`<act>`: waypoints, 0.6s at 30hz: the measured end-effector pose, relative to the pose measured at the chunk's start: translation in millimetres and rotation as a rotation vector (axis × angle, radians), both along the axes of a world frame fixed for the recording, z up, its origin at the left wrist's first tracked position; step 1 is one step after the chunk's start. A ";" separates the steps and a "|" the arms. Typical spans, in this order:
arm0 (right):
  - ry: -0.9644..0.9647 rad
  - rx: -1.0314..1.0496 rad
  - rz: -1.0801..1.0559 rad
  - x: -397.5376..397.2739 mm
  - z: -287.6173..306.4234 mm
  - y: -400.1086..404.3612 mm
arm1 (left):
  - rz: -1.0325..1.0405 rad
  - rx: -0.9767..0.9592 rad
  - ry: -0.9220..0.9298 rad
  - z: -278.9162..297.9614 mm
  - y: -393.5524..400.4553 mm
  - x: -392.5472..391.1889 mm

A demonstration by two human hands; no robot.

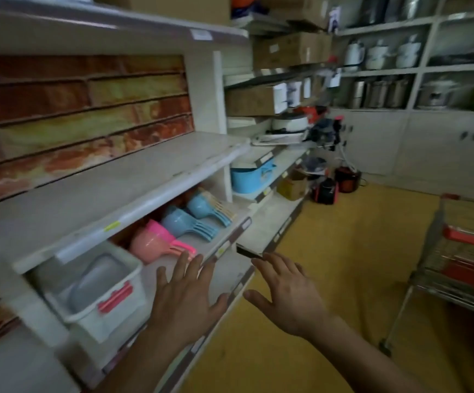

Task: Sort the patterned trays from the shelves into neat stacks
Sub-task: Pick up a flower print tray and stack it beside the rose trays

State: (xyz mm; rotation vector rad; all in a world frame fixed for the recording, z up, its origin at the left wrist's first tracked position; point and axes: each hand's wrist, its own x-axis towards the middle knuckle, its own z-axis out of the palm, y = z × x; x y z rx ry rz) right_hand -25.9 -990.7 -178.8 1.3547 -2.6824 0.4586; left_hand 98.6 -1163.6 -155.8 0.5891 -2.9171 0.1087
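Patterned trays [82,114] in rusty red, orange and green marbling stand upright in overlapping rows along the back of the upper left shelf. My left hand [183,299] is spread with straight fingers in front of the lower shelf, just below the pink scoops, holding nothing. My right hand [289,293] hovers beside it over the shelf's front edge, fingers straight and spread, also holding nothing. Both hands are well below the trays.
Pink scoops [156,241] and blue scoops [190,219] lie on the lower shelf next to a white lidded box [96,290]. A blue pot [248,177] sits further right. A wire shopping cart [457,251] stands at the right on the yellow floor [329,251].
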 end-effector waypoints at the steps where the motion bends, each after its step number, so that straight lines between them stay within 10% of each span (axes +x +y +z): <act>1: -0.001 -0.005 -0.025 -11.4 -0.3 13.3 | -0.022 -0.002 0.001 -1.9 10.5 -16.7; 18: -0.046 0.105 -0.356 -199.5 -18.8 92.7 | -0.277 0.028 -0.070 -27.6 52.6 -266.6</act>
